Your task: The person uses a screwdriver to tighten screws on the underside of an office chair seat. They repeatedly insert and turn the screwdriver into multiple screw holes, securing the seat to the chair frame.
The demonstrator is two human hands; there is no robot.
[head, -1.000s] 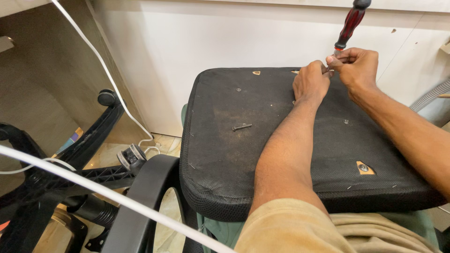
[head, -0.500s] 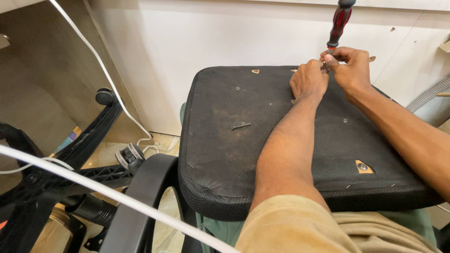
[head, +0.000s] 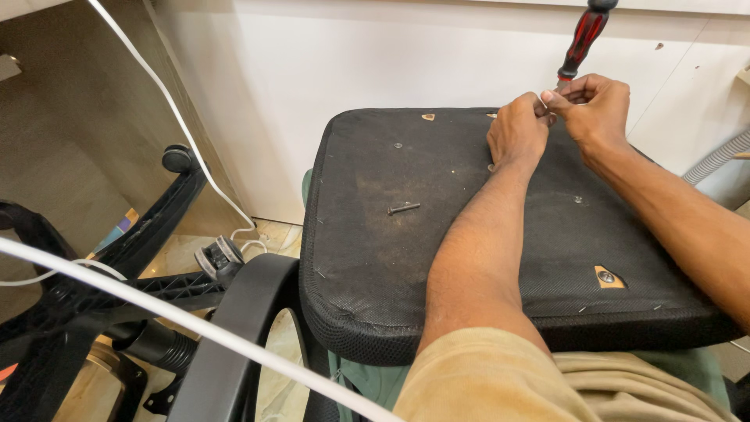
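Black seat underside [head: 406, 258] faces up for access; right hand [head: 598, 109] grips the red-handled screwdriver [head: 582, 39] upright, left hand [head: 517, 134] pinches closed, steadying its tip.

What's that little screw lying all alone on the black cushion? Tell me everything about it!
The loose screw is small, dark and metallic-looking, with a thin shaft and a wider head at its right end. It lies flat on its side, tilted slightly, on the dusty black fabric underside of the upturned chair seat, left of the person's left forearm. Nothing touches it but the fabric; both hands work farther away.
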